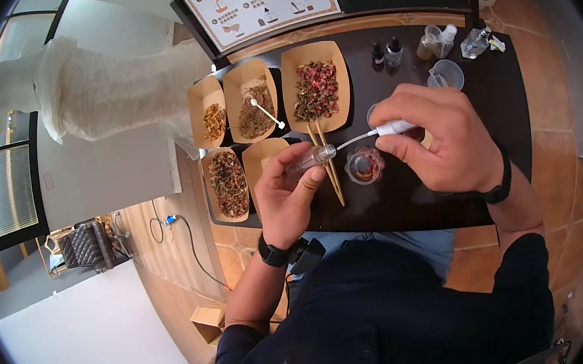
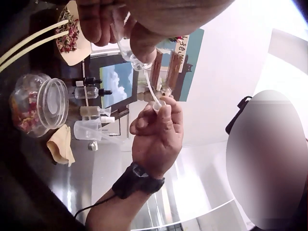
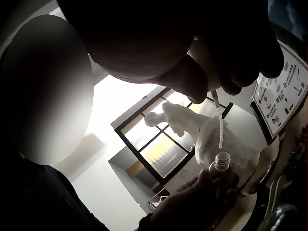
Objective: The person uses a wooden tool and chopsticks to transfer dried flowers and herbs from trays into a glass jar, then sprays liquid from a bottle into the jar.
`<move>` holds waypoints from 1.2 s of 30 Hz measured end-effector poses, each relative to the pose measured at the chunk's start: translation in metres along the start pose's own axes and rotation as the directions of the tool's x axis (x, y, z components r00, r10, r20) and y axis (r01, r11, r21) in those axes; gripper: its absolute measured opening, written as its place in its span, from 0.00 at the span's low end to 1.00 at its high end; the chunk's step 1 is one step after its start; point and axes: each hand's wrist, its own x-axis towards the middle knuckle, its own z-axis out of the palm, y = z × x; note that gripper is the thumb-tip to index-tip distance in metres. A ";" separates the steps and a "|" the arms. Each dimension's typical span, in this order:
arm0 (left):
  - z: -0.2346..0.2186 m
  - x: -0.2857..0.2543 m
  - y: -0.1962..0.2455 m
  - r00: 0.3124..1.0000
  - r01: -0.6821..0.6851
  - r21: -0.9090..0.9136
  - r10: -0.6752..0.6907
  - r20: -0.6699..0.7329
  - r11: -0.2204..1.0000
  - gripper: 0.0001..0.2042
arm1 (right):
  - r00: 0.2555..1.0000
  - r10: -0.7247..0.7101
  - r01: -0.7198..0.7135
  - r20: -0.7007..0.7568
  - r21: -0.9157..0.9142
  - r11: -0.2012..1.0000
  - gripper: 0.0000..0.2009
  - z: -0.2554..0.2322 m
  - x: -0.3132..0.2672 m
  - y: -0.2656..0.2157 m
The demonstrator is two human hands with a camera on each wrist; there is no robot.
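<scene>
My left hand (image 1: 285,200) grips a small clear bottle (image 1: 313,158), tilted with its open neck toward the right. Between thumb and fingers my right hand (image 1: 445,135) pinches a white spray pump top (image 1: 393,127). From that top a thin pale dip tube (image 1: 356,138) runs toward the bottle, its tip right at the mouth. The right wrist view shows the tube (image 3: 221,130) just above the threaded bottle neck (image 3: 222,160). Below and between the hands stands a clear jar (image 1: 365,166) with dried petals inside. Bamboo sticks (image 1: 333,174) lie beside it, partly behind the bottle.
Paper trays of dried flowers and herbs, one with rosebuds (image 1: 343,72), fill the table's left. A white stick (image 1: 267,113) lies across one tray. Dropper bottles (image 1: 393,54), a plastic cup (image 1: 453,72) and a clear bottle (image 1: 476,43) stand behind my right hand.
</scene>
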 end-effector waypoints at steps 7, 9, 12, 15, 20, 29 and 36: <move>0.010 -0.006 0.008 0.994 0.003 -0.047 0.002 0.109 0.999 0.23 | 0.991 -0.065 0.061 0.114 0.034 0.998 0.10 0.022 -0.003 0.004; 0.014 -0.008 0.008 0.988 0.042 -0.063 -0.032 0.153 0.997 0.22 | 0.986 -0.081 0.071 0.146 0.076 0.995 0.10 0.034 -0.007 0.005; 0.014 -0.009 0.006 0.985 0.053 -0.111 -0.034 0.167 0.992 0.21 | 0.989 -0.040 0.025 0.141 0.102 0.995 0.12 0.041 -0.009 0.003; 0.013 -0.011 0.009 0.987 0.047 -0.083 -0.034 0.160 0.995 0.21 | 0.987 -0.089 0.087 0.134 0.023 0.996 0.11 0.042 -0.011 0.008; 0.011 -0.011 0.011 0.986 0.025 -0.021 -0.021 0.164 0.999 0.22 | 0.976 -0.028 0.070 0.214 -0.190 0.979 0.24 0.034 -0.008 0.007; 0.010 -0.010 0.007 0.993 0.031 -0.056 -0.025 0.115 0.998 0.22 | 0.998 -0.049 0.049 0.027 0.015 0.999 0.15 0.045 -0.014 0.002; 0.009 -0.010 0.006 0.995 0.028 -0.061 -0.023 0.093 0.998 0.22 | 0.991 -0.135 0.135 -0.012 0.054 0.989 0.17 0.047 -0.011 0.005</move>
